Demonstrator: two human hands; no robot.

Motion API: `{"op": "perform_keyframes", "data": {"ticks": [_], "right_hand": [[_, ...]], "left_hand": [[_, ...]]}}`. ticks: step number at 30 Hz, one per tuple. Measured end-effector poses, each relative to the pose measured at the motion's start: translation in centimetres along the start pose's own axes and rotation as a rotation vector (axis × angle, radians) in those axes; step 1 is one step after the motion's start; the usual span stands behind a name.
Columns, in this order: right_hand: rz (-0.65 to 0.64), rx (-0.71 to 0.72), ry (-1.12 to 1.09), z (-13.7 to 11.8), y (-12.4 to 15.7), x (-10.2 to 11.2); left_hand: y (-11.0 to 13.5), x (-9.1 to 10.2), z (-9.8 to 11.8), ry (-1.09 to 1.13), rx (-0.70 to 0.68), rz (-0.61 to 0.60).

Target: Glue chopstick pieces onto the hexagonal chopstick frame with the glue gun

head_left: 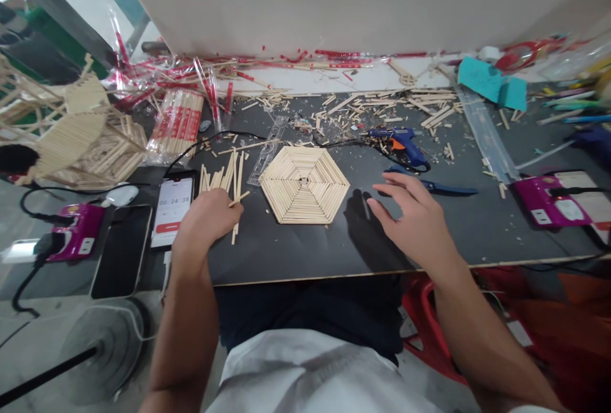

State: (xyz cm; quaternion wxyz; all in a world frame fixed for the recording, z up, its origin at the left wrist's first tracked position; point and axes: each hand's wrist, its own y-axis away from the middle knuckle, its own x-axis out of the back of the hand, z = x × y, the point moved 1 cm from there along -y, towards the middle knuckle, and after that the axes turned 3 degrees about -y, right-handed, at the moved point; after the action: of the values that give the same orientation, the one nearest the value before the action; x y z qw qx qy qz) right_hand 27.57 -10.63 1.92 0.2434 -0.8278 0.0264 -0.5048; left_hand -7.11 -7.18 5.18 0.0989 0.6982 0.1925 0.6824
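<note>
A flat hexagon (304, 184) built of thin wooden sticks lies on the dark work board (296, 251) in front of me. To its left is a loose pile of cut sticks (224, 179). My left hand (206, 217) rests on that pile with its fingers curled round a stick. My right hand (409, 212) hovers just right of the hexagon, fingers stretched out and apart, holding nothing. Blue-handled cutters (442, 188) lie right behind its fingertips.
A blue glue gun (405, 144) lies behind the cutters amid stick offcuts. A phone showing a timer (172, 210) and a dark phone (121, 250) lie at left, beside a purple box (76, 230). Stick structures (81, 142) and wrapped chopsticks (177, 124) fill the back left. Another purple device (548, 202) sits right.
</note>
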Motion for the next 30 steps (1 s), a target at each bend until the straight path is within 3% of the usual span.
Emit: {"op": "perform_keyframes", "data": {"ticks": [2, 5, 9, 11, 15, 17, 20, 24, 27, 30], "right_hand": [[-0.01, 0.004, -0.014, -0.2, -0.5, 0.0], [-0.025, 0.008, -0.053, -0.7, -1.5, 0.1], [-0.046, -0.011, -0.229, -1.7, -3.8, 0.1], [-0.081, -0.039, -0.405, -2.5, -5.6, -0.5], [-0.201, -0.022, -0.815, -4.2, -10.6, -3.1], [-0.167, 0.019, -0.918, -4.6, -13.0, -4.3], [-0.039, 0.107, -0.849, -4.4, -15.3, -5.6], [0.152, 0.121, -0.66, -3.2, -14.7, -6.8], [0.168, 0.115, -0.614, -2.4, -13.6, -7.9], [0.156, 0.145, -0.599, -2.2, -13.2, -8.7]], "left_hand": [[0.8, 0.3, -0.2, 0.02, 0.035, 0.023], [2.2, 1.3, -0.5, 0.032, 0.045, 0.148], [2.7, 3.1, 0.3, 0.193, -0.064, 0.349], [1.9, 3.8, 1.7, 0.347, -0.21, 0.368], [-1.5, 4.1, 5.5, 0.543, -0.647, 0.358], [-3.5, 3.8, 7.3, 0.606, -0.843, 0.338], [-6.4, 3.1, 8.9, 0.788, -0.962, 0.31], [-9.3, 1.1, 9.2, 1.072, -1.016, 0.326], [-10.6, -0.6, 8.9, 1.031, -1.006, 0.357], [-11.2, -1.6, 8.7, 0.974, -0.93, 0.504]]}}
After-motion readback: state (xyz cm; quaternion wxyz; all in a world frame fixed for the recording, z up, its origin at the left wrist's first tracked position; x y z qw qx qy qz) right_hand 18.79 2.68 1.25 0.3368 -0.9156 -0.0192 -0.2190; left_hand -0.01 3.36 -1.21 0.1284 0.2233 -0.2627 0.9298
